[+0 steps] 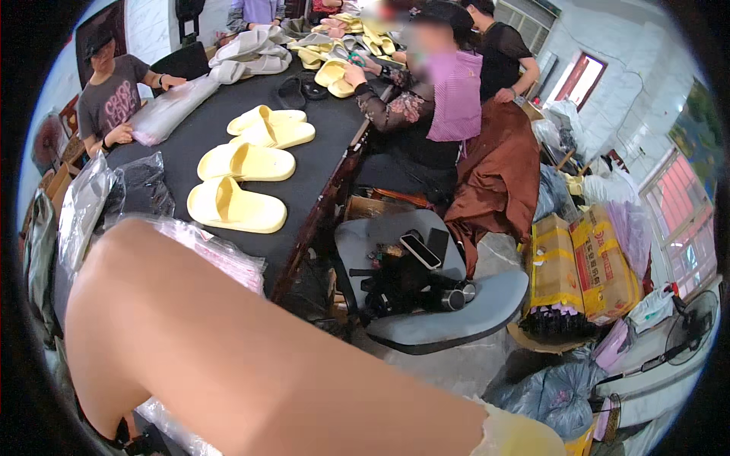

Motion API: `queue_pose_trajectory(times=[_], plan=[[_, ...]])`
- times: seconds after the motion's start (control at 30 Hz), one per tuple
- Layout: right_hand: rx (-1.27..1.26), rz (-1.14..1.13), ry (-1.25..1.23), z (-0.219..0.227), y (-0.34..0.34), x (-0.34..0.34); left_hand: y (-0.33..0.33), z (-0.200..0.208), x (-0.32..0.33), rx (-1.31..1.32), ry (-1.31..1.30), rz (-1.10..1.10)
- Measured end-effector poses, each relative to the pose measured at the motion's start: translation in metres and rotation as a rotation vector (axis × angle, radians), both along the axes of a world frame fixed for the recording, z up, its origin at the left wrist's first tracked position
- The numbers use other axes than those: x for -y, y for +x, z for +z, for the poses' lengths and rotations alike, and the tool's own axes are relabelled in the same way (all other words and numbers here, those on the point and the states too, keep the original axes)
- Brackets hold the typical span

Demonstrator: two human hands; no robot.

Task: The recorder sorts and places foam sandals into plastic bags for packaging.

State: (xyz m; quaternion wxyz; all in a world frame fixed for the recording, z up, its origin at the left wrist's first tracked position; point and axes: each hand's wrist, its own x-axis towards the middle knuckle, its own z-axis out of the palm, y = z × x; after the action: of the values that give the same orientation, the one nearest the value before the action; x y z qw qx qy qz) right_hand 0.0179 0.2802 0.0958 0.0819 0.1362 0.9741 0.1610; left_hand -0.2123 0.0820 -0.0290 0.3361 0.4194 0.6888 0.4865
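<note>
My bare right arm (pixel 258 349) fills the lower part of the view, very close, crossing from a pale yellow sleeve (pixel 525 435) at the lower right to a bend at the left. No fingers show on it, so I cannot tell what that hand holds. My left hand is not visible. Beyond the arm, on a black-topped table (pixel 179 125), several pale yellow slide sandals lie in a row, the nearest slide (pixel 237 207) just past the arm. Partly covered by the arm is a clear plastic bag with pinkish contents (pixel 228 260). More clear plastic bags (pixel 85 201) lie at the left.
One co-worker (pixel 110 99) handles a plastic bundle across the table; another (pixel 433 99) holds yellow slides. Grey slides (pixel 255 53) are piled farther back. A grey chair (pixel 449 323) bearing a phone (pixel 420 251) stands right of the table. Cardboard boxes (pixel 604 262) and sacks line the right.
</note>
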Motion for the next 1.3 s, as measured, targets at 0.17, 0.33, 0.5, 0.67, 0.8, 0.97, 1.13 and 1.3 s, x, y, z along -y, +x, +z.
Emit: queue_pose_trajectory(times=[0.17,0.33,0.5,0.67,0.8,0.97,1.13,1.3], plan=[[0.087,0.125,0.037,0.008,-0.026,-0.010,0.035,0.036,0.013,-0.165,0.101,0.009],[0.197,0.170,0.052,-0.004,-0.021,-0.031,0.080,0.053,0.008,-0.304,0.197,-0.058],[-0.229,-0.438,-0.148,-0.035,0.001,-0.081,0.112,0.057,0.068,-0.788,0.119,-0.284],[-0.404,-0.641,-0.477,-0.072,0.078,-0.126,0.153,0.016,0.087,-1.021,0.001,-0.213],[-0.490,-0.391,-0.651,-0.102,0.101,-0.136,0.167,0.017,0.083,-0.992,0.068,0.083],[-0.790,-0.668,-1.058,-0.107,0.116,-0.137,0.163,-0.011,0.095,-0.765,-0.038,0.116],[-1.073,-0.640,-1.241,-0.070,0.132,-0.126,0.167,0.012,0.083,-0.745,0.133,0.395],[-0.710,-0.723,-1.038,-0.083,0.156,-0.120,0.161,0.017,0.087,-0.848,-0.040,0.285]])
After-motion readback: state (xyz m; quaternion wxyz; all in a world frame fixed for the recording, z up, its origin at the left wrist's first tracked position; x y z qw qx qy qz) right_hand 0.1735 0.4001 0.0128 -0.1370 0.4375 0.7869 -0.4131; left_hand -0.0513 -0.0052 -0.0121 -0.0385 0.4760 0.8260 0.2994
